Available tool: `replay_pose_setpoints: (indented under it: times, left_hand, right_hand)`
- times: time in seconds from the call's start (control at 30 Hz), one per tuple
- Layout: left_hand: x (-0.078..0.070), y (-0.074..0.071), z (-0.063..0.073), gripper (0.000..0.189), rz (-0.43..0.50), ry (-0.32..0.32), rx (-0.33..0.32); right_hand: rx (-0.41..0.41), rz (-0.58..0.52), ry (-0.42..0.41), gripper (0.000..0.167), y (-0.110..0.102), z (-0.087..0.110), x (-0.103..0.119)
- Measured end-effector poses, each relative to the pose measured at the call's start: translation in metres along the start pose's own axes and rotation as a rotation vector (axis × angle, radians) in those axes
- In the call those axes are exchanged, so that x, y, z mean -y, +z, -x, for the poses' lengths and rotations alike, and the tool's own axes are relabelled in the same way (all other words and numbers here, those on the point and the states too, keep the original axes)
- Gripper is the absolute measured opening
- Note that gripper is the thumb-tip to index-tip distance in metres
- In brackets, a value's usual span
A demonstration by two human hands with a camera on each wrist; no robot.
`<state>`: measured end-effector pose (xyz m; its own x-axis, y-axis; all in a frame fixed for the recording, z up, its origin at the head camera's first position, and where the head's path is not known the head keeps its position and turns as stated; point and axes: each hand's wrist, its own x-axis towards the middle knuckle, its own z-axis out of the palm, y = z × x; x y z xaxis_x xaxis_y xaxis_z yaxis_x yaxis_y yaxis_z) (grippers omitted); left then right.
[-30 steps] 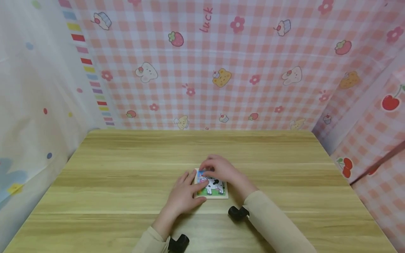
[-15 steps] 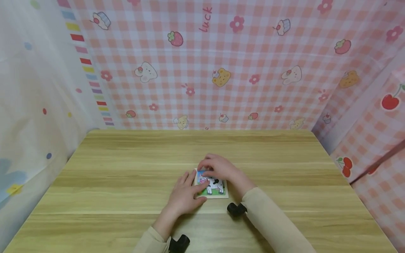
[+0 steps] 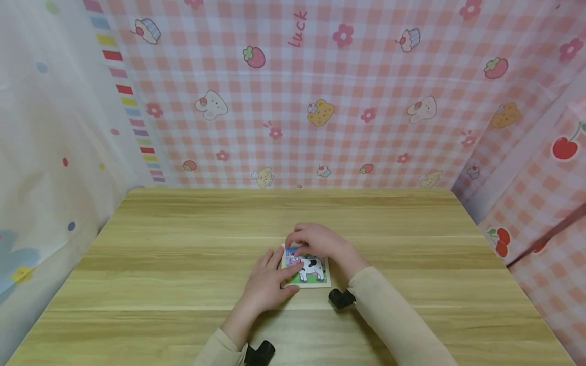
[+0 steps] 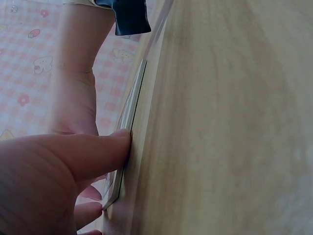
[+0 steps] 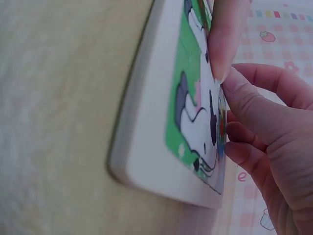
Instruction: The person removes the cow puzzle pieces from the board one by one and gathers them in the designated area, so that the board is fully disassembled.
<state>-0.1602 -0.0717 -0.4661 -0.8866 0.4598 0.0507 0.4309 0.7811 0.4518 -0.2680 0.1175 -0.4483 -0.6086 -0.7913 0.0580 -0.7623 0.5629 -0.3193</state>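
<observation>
A square cow puzzle [image 3: 313, 268] with a pale border lies flat near the middle of the table. My left hand [image 3: 263, 284] holds it steady from the left: the index finger reaches across the picture, and the thumb [image 4: 110, 149] presses the near edge. At the puzzle's upper left, my right hand [image 3: 318, 240] has its thumb and fingers bent around a blue puzzle piece [image 3: 290, 251]. In the right wrist view, the right thumb [image 5: 239, 90] meets the left index fingertip over the cow. My right fingers hide part of the piece and the puzzle's top edge.
Wooden tabletop [image 3: 183, 244] surrounds the puzzle. A pink checked cloth [image 3: 274, 101] hangs behind the far edge, with more cloth on both sides. Black wrist mounts [image 3: 342, 299] jut from both sleeves near the table.
My right hand shifts only slightly at the puzzle's upper left, and its forearm and wrist mount move a little up and left. My left hand stays in place.
</observation>
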Motion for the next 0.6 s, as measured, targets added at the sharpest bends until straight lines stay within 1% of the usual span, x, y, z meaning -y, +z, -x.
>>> replay_pose_setpoints:
  times: [0.13,0.27,0.43,0.6]
  left_hand:
    - [-0.0004,0.0004,-0.0002,0.050,0.011,0.003,-0.005]
    - [-0.0006,0.0007,-0.0001,0.050,0.017,-0.003,-0.006]
    - [-0.0011,0.0004,0.0004,0.050,0.013,-0.008,-0.002]
    - [-0.0011,-0.0001,0.0008,0.050,0.014,-0.008,-0.002]
  right_hand:
    - [-0.011,0.019,-0.055,0.021,-0.0018,0.0014,-0.0006]
    - [-0.019,0.023,-0.072,0.021,-0.0002,0.0012,-0.0029]
    - [-0.012,0.006,-0.051,0.022,0.0033,-0.0008,-0.0041]
    - [0.012,-0.041,0.012,0.022,0.0036,-0.0024,-0.0014]
